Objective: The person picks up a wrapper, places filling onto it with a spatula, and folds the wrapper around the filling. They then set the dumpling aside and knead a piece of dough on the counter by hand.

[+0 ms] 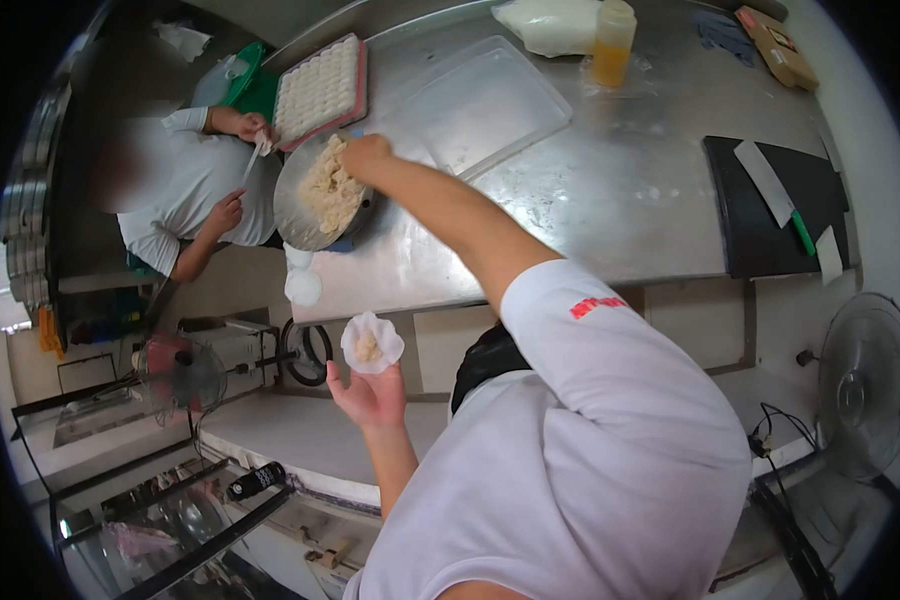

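My left hand (373,392) is palm up below the table's front edge, holding a thin round white wrapper (357,333) with a small lump of pale filling (367,348) on it. Across the table, my right hand (367,158) is at the right rim of a metal bowl (292,205). The bowl holds chunky pale filling (330,190). My right fingertips are hidden at the filling, so what they hold cannot be made out. Beside the bowl's lower edge lie white round wrappers (303,287) at the table corner.
Opposite, a person (205,175) works with a thin tool beside a tray of white pieces (320,88). The metal table (610,200) also bears a clear lid (485,105), a bottle (613,45), a white bag (550,25), and a knife (763,180) on a black board (735,235).
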Motion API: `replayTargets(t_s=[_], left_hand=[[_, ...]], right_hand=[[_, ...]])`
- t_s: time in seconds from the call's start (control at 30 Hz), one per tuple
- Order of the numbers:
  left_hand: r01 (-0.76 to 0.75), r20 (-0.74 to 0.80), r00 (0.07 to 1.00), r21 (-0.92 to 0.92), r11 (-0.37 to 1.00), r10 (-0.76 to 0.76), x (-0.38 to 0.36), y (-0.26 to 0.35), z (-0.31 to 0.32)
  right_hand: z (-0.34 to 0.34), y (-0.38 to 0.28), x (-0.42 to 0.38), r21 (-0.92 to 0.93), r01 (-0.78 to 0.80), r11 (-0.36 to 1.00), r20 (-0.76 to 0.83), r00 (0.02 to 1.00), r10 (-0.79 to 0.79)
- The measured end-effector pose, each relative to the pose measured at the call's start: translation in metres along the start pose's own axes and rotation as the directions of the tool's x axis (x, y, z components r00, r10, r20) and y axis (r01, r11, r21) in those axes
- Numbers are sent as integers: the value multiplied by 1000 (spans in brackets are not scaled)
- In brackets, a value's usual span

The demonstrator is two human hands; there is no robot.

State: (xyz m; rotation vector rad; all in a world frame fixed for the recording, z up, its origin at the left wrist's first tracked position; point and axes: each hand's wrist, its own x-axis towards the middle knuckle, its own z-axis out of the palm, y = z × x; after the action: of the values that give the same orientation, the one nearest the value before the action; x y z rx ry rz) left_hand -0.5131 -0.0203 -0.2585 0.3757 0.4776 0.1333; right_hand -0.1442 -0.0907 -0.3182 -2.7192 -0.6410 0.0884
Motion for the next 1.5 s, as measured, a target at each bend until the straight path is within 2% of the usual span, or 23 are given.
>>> replayTargets(t_s=[0.03,0.1,0.17,0.3,0.37,0.43,0.57,0.63,0.7,0.77,0.8,0.87,1.0,1.1,1.17,1.2,1.27,1.3,1.37,1.5], left_hand=[[3,3,1000,-18,1000,-3,0,3,0],[-1,2,1000,-16,1000,1,6,4,-1],[36,-39,999,-37,999,-38,12,5,0],[80,-13,997,-72,994,-81,24,1,8],[103,-21,994,-41,994,-103,31,-1,11],[120,-10,993,-29,992,-120,35,-4,15],[169,17,986,-39,985,-169,43,-5,14],[168,9,986,-29,985,-167,47,-6,13],[171,3,985,-17,985,-171,48,-6,13],[179,3,984,-5,984,-179,50,-6,13],[172,-3,985,-7,985,-172,49,-5,12],[174,-9,985,2,985,-174,50,-5,10],[168,-23,985,-68,983,-170,53,-2,7],[154,-7,988,14,988,-153,53,1,2],[154,-22,988,21,988,-153,53,3,1],[149,-25,989,20,989,-148,52,3,1],[145,-46,988,12,989,-145,52,3,2],[143,-46,989,11,990,-142,52,4,1],[157,-33,987,4,988,-157,53,5,0],[151,-42,988,9,988,-151,53,5,1]], right_hand=[[-11,11,-15,69,-71,995,28,997,69],[-4,33,-18,175,-123,977,87,990,109],[-7,44,-30,214,-161,964,104,985,141],[-16,62,-44,312,-242,919,152,967,203],[7,79,-33,325,-225,918,150,971,185],[13,89,-35,431,-144,891,89,989,117],[6,90,-39,495,-41,868,35,999,28],[-9,78,-40,364,-63,929,-29,996,79],[-22,68,-39,363,-56,930,-39,996,75],[-32,57,-35,129,-36,991,-84,995,47],[-37,48,-38,131,-29,991,-79,996,40],[-44,33,-41,-15,20,1000,-44,999,-21],[-22,23,-32,-14,58,998,-32,998,-58],[-8,22,-27,19,52,998,-29,998,-51],[-6,29,-29,166,-61,984,17,998,59],[-2,35,-30,168,-56,984,19,998,54],[11,52,-30,353,-98,930,61,995,82],[19,59,-31,353,-96,931,61,995,79],[32,71,-32,567,-115,816,80,993,84],[18,67,-47,516,-127,847,92,991,92]])
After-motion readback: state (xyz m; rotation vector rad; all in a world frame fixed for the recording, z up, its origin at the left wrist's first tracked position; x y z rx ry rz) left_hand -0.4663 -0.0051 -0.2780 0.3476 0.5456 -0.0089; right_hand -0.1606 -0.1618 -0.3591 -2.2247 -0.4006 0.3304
